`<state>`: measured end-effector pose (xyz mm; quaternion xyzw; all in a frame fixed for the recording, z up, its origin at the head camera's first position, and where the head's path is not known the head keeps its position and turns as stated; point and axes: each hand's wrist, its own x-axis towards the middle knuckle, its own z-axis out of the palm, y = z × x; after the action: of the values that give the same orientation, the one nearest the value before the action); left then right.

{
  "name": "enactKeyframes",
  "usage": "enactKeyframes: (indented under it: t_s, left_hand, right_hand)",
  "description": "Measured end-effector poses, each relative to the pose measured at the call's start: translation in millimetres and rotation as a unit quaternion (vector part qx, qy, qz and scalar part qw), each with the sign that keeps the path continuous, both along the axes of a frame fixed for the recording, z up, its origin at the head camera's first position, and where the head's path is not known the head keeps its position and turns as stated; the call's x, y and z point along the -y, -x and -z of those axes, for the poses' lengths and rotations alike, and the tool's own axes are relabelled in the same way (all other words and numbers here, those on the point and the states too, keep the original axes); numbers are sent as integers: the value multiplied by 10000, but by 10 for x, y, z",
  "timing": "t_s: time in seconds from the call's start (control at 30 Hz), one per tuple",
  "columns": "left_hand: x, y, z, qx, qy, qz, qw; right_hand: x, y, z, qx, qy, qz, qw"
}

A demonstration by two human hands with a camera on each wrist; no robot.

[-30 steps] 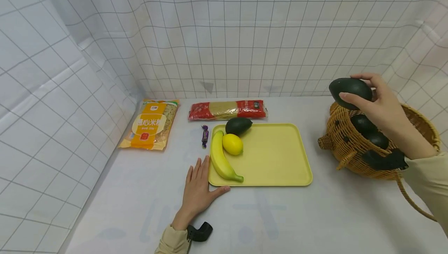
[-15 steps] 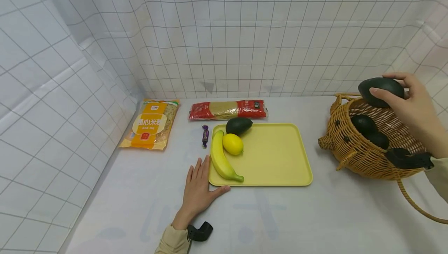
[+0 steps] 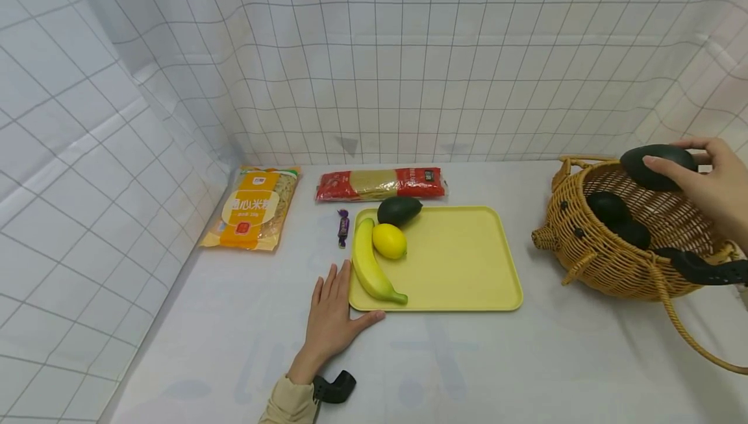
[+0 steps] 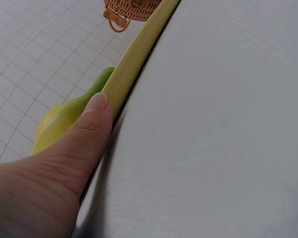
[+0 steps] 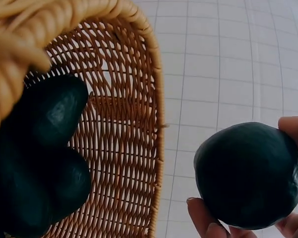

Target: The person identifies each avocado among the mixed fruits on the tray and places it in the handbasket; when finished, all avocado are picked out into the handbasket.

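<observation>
My right hand [image 3: 715, 180] grips a dark green avocado [image 3: 657, 165] over the far right part of a wicker basket [image 3: 608, 274] shaped like an animal. In the right wrist view, fingertips surround the held avocado [image 5: 248, 176] beside the basket's rim [image 5: 156, 99]. Several more dark avocados [image 5: 54, 114] lie inside. My left hand [image 3: 333, 320] lies flat at the near left corner of a yellow tray [image 3: 456, 261], fingers along its left side. The left thumb [image 4: 89, 124] touches the tray's edge in the left wrist view. On the tray are a banana [image 3: 369, 268], a lemon [image 3: 389, 241] and another avocado [image 3: 398, 210].
Behind the tray lies a red and gold packet of noodles [image 3: 380, 184]. A purple-wrapped candy [image 3: 343, 228] is left of the tray, and an orange bag of grain [image 3: 251, 210] farther left. The basket's rope-like handle [image 3: 680, 326] trails on the table at right.
My right hand has moved right with the avocado, then dropped slightly, uncovering more of the basket's opening. The left hand and the tray have stayed in place.
</observation>
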<state>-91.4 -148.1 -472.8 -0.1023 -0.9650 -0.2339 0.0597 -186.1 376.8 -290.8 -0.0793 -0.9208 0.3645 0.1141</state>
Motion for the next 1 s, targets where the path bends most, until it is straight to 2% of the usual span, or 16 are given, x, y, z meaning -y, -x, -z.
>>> enactKeyframes:
  t_s: [0.17,0.43,1.0]
  left_hand:
    - [1,-4,4,32,-6,-12,10000]
    - [-1,-13,-13,50,17,6,10000]
    - [-9,-18,-25,86,45,-16,10000]
  right_hand:
    - [-34,9,19,170,-95,-32,9998]
    - [-99,34,76,765,-542,-207,9954]
    - [-89,5,143,922,-605,-536,9924]
